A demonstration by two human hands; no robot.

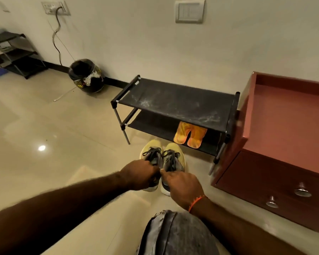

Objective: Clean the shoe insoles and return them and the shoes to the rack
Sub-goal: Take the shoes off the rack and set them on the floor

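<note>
Two yellow and grey shoes stand side by side on the floor in front of a black two-shelf rack. My left hand grips the heel end of the left shoe. My right hand grips the heel end of the right shoe. Two orange insoles lie side by side on the rack's lower shelf, at its right end, heels toward me. The rack's top shelf is dusty and bare.
A dark red cabinet with two drawer knobs stands right against the rack. A black helmet sits on the floor by the wall to the left. Another black rack stands at far left. My knee is at the bottom.
</note>
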